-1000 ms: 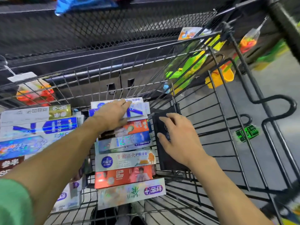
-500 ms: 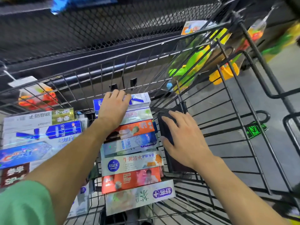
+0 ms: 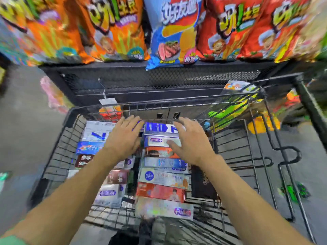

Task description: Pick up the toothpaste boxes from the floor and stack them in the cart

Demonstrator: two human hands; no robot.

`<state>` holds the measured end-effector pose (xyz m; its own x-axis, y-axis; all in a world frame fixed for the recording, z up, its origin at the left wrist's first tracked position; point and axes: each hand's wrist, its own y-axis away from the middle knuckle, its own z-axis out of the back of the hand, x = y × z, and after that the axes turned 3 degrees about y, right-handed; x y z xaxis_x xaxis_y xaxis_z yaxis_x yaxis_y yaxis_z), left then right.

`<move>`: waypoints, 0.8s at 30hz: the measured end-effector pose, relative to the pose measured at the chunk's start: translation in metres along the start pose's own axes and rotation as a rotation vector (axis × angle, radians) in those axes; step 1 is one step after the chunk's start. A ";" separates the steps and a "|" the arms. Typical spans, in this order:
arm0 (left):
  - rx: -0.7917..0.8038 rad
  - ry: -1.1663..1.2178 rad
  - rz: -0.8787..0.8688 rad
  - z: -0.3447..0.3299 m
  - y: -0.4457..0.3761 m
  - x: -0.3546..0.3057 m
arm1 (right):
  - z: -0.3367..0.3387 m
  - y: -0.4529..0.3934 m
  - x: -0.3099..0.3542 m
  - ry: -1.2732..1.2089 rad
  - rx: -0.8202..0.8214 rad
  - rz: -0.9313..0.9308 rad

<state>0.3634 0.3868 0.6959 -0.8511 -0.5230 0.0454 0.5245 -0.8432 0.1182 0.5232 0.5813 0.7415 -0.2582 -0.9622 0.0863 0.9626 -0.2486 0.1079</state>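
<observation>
1. Your left hand (image 3: pixel 123 138) is stretched out over the cart (image 3: pixel 58 156), palm down, fingers (image 3: pixel 130 122) straight and slightly spread. It holds nothing; whether it touches the boxes beneath it is lost in the blur.
2. Your right hand (image 3: pixel 192 142) reaches forward beside it, fingers loose and spread, thumb pointing inward over the second box from the far end. It grips nothing either.
3. The toothpaste boxes (image 3: pixel 164 177) lie flat in the cart in two rows running from you toward the far wall. The right row sits between your two forearms: a blue and white box (image 3: pixel 160 127) at the far end, then a white one, an orange one, a pale blue one, a white one with a blue roundel, a red box (image 3: pixel 160 191), and a shiny silver box (image 3: pixel 164 208) nearest you.
4. The left row (image 3: pixel 93 138) lies partly under your left forearm, with white, blue and dark red boxes showing near the cart's left wall.
5. A black box (image 3: pixel 201 183) stands on edge just to the right of the right row, under your right wrist.
6. The right half of the cart basket shows only wire grid with grey floor (image 3: pixel 309 174) below.
7. Beyond the cart's far wall stands a black mesh shelf (image 3: pixel 159 80) carrying snack bags (image 3: pixel 173 32) in orange, blue and red.
8. Toy packs (image 3: pixel 230 110) in green and yellow hang at the cart's far right corner.
</observation>
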 end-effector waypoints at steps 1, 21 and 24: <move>0.002 -0.004 0.040 0.014 0.018 0.009 | 0.011 -0.005 0.011 -0.002 -0.004 0.042; -0.203 0.024 0.932 0.105 0.532 0.250 | 0.101 -0.041 0.510 0.102 -0.071 0.852; -0.162 0.054 1.033 0.084 0.622 0.277 | 0.096 -0.029 0.609 0.105 -0.069 0.937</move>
<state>0.4515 -0.2720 0.8650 0.0128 -0.9999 0.0041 0.9961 0.0124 -0.0878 0.3301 0.0136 0.8855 0.6285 -0.7776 0.0180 0.7778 0.6282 -0.0192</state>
